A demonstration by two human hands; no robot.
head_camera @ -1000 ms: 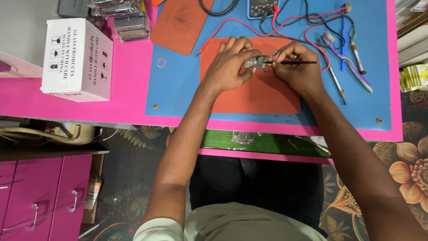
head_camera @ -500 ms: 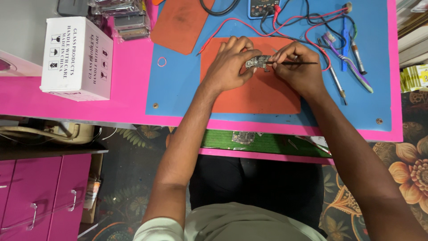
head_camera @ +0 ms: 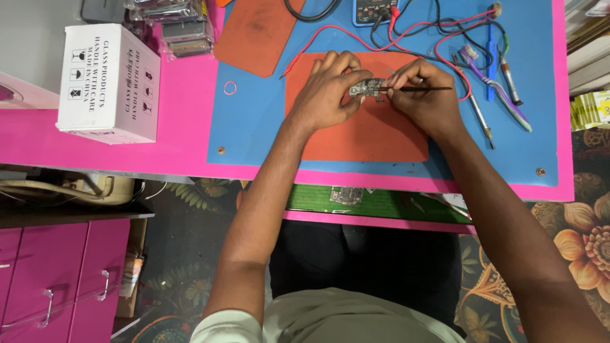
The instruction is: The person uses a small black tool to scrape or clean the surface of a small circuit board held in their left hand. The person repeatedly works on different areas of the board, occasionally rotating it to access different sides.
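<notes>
I see my left hand (head_camera: 327, 89) curled over the orange mat (head_camera: 362, 133), its fingers pinching one end of a small grey circuit board (head_camera: 367, 87) and holding it just above the mat. My right hand (head_camera: 422, 95) sits right beside it, fingertips closed on a thin dark tool (head_camera: 427, 89) whose shaft sticks out sideways past the knuckles; its tip meets the board's near edge. The board is between the two hands, touched by both.

Under both hands the orange mat lies on a bigger blue mat (head_camera: 254, 127), which covers the pink table (head_camera: 95, 155). Beyond the hands a meter (head_camera: 375, 9) lies at the far edge, with red and black wires (head_camera: 438, 28) looping from it around the top of the orange mat. Out past the right hand lie a toothbrush (head_camera: 499, 89), a blue tool (head_camera: 490, 60) and a slim screwdriver (head_camera: 478, 111), all apart from the hand. Beyond the left hand and to its outer side is a second, darker orange pad (head_camera: 260, 32), and near it a small ring (head_camera: 230, 87) on the blue mat. Much farther out on that side stands a white cardboard box (head_camera: 109, 82), with a stack of clear packets (head_camera: 181, 25) behind it. Below the table edge, nearer to me than the hands, a green shelf (head_camera: 375, 203) carries another small board (head_camera: 346, 195)
</notes>
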